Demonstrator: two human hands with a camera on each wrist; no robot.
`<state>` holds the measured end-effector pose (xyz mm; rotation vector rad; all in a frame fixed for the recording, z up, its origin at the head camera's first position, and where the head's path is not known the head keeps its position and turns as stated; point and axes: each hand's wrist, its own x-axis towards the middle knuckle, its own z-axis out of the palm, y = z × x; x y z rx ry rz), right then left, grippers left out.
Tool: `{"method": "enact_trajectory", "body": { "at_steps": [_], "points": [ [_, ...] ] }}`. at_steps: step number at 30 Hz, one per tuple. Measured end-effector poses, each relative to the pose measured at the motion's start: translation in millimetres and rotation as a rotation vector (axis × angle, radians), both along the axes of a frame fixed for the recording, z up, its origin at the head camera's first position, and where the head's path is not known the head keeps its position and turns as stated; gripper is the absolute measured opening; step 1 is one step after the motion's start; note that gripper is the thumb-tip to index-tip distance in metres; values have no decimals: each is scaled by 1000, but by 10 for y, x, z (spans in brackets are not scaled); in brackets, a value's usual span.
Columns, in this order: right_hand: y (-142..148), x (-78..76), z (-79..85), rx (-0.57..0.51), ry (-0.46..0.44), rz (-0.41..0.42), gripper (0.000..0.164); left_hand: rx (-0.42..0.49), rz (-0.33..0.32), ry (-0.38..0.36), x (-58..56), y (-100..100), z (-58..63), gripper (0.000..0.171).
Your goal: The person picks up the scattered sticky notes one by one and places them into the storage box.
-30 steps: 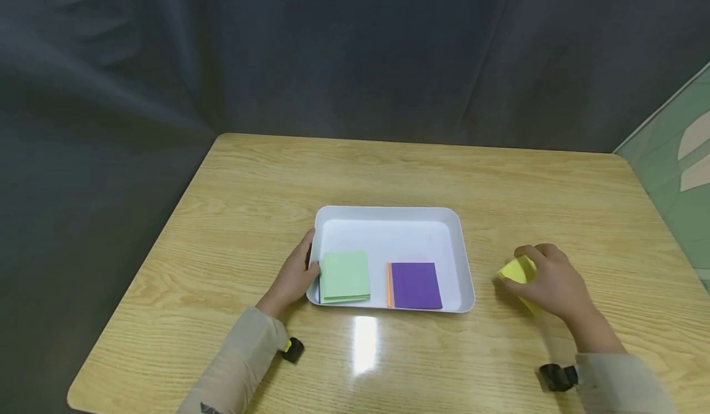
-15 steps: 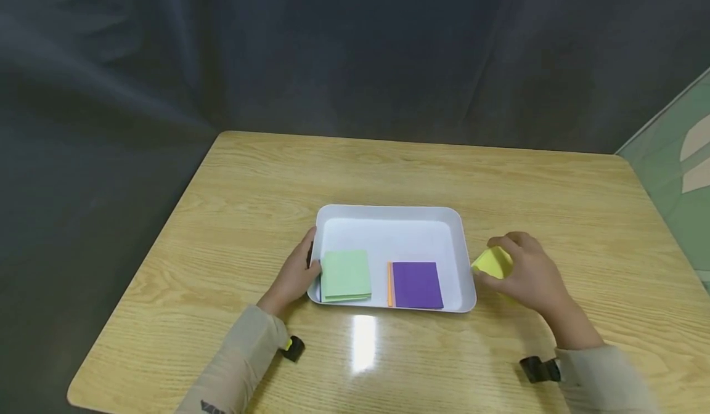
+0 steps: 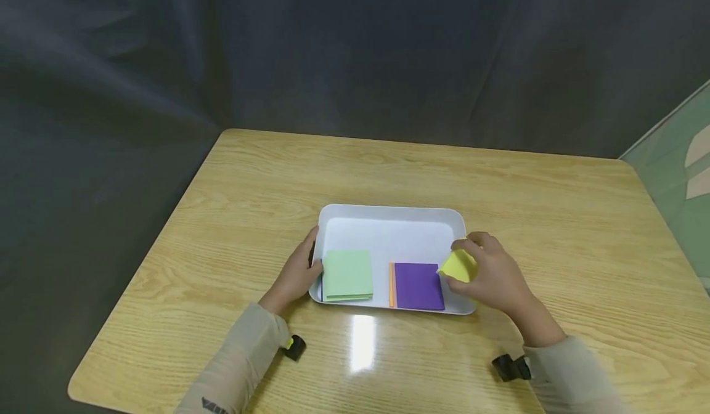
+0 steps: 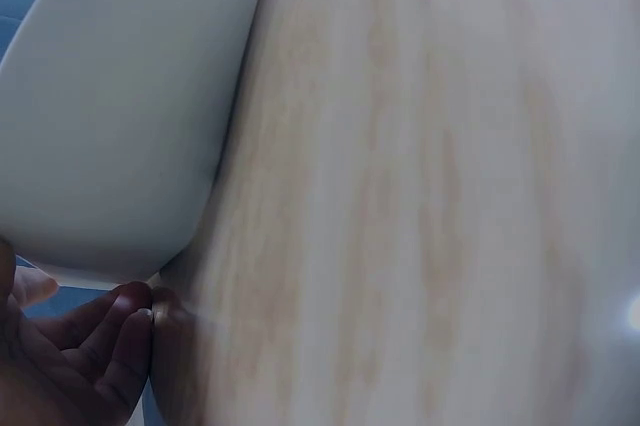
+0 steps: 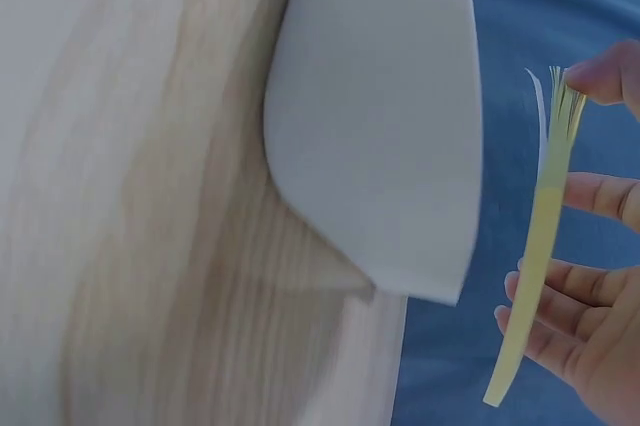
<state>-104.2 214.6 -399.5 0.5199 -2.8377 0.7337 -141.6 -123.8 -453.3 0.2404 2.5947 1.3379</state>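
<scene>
My left hand (image 3: 293,277) grips the left side of a white tray (image 3: 391,232), its thumb over the rim and its fingers along the outer wall. In the left wrist view, fingertips (image 4: 128,296) show right at the tray's corner. My right hand (image 3: 495,278) holds a yellow sticky note pad (image 3: 459,266) over the tray's right side, close to a purple pad (image 3: 418,286). Seen edge-on in the right wrist view, the yellow pad (image 5: 540,236) is slightly bent, its sheets fanned at the thumb end. Light green pads (image 3: 347,273) lie at the tray's left.
An orange strip (image 3: 392,284) shows along the purple pad's left edge. The tray stands on a wooden table (image 3: 222,217), with a dark curtain (image 3: 355,56) behind it. Small black devices (image 3: 511,368) are worn at both wrists.
My right hand has carried the yellow sticky note pad leftward from the table on the right to over the tray's right side. My left hand has stayed at the tray.
</scene>
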Motion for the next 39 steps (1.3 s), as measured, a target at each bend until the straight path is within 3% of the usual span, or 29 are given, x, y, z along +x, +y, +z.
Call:
{"method": "enact_trajectory", "body": {
  "at_steps": [15, 39],
  "points": [
    [-316, -43, -138, 48, 23, 102, 49, 2, 1, 3, 3, 7, 14, 64],
    [-569, -77, -333, 57, -92, 230, 52, -1, 23, -11, 15, 10, 22, 64]
  ]
}}
